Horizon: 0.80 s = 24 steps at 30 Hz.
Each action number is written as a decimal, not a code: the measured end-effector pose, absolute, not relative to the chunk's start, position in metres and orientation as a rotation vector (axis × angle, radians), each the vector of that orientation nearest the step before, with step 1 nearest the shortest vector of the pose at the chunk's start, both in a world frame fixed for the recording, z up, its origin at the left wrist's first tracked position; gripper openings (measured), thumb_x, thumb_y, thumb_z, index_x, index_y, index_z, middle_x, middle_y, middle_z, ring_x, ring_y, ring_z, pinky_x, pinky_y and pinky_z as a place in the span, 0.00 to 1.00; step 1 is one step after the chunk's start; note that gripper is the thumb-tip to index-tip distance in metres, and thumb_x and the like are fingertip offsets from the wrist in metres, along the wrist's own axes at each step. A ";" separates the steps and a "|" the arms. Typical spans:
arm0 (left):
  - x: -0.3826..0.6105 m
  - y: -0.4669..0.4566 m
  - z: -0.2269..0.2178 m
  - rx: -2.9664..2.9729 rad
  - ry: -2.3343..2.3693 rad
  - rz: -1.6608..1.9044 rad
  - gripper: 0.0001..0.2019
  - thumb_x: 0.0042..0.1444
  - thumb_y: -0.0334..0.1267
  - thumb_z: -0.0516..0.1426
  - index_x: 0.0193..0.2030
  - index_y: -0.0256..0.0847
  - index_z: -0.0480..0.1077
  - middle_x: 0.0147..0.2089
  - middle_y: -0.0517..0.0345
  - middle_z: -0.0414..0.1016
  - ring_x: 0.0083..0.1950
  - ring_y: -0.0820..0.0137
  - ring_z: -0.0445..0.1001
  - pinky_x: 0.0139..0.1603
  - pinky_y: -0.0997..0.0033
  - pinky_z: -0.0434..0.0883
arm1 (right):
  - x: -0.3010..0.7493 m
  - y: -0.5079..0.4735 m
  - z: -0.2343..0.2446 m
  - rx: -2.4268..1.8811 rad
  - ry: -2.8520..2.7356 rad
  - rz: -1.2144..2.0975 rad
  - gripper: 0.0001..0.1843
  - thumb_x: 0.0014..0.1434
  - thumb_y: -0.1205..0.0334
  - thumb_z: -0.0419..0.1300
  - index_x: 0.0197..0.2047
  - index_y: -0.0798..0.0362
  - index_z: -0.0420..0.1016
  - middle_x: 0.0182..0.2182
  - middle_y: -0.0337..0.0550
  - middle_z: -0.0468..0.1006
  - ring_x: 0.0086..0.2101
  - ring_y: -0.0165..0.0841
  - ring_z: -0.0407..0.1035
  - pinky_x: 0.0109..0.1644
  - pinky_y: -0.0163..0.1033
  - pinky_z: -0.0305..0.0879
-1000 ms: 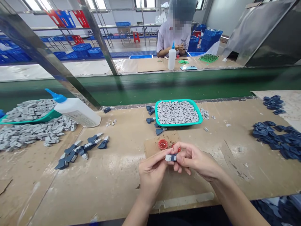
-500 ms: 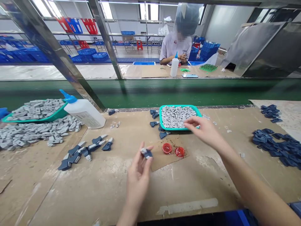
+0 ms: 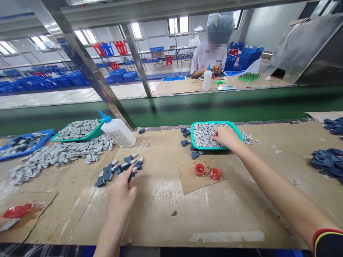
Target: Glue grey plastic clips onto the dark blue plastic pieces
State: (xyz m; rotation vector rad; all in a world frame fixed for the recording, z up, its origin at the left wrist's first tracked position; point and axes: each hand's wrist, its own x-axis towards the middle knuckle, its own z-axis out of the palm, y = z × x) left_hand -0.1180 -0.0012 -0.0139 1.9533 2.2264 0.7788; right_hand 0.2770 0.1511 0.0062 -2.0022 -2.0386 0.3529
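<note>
Navy-and-grey piece [image 3: 130, 176]: in your left hand [image 3: 122, 192], left of the middle of the table [image 3: 158, 221], well in from the near edge. Head view, sole view. Left fingers look clamped on the piece, though they cover most of it; whether it touches the table, cannot tell. Just beside it: a cluster of joined pieces [image 3: 108, 175], navy bodies with grey ends, some overlapping.

Your right hand [image 3: 225, 136] is in the teal tray [image 3: 211, 149] near the table's far edge, fingertips together among the loose grey parts [image 3: 201, 134]; cannot tell whether one is pinched. Two red cups [image 3: 199, 169] sit on a cardboard scrap [image 3: 187, 185], nearer you than the tray.

Progress, judged: the cluster appears done, a small batch. Left over: a well-filled tray, plus navy parts [image 3: 327, 162] heaped toward the table's right end, apparently lacking grey ends.
</note>
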 end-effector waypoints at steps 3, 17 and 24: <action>-0.126 0.018 -0.011 2.302 2.206 0.654 0.22 0.54 0.29 0.50 0.56 0.39 0.71 0.52 0.43 0.77 0.55 0.49 0.72 0.51 0.52 0.71 | 0.279 0.146 0.009 -1.918 -2.030 0.324 0.08 0.59 0.66 0.56 0.31 0.55 0.76 0.37 0.56 0.80 0.43 0.48 0.72 0.44 0.46 0.62; 0.027 0.141 -0.005 2.397 1.521 0.535 0.19 0.54 0.40 0.60 0.53 0.39 0.71 0.49 0.44 0.76 0.52 0.54 0.73 0.54 0.56 0.69 | 0.305 0.020 0.010 -1.425 -1.315 1.248 0.17 0.55 0.47 0.64 0.38 0.53 0.74 0.33 0.48 0.82 0.34 0.37 0.74 0.36 0.38 0.66; 0.016 0.135 -0.004 2.069 1.513 0.602 0.13 0.57 0.41 0.57 0.47 0.39 0.72 0.40 0.48 0.79 0.43 0.58 0.76 0.48 0.55 0.72 | 0.287 0.003 -0.012 -1.466 -1.115 1.389 0.19 0.48 0.48 0.70 0.35 0.54 0.76 0.28 0.45 0.81 0.28 0.33 0.71 0.32 0.36 0.63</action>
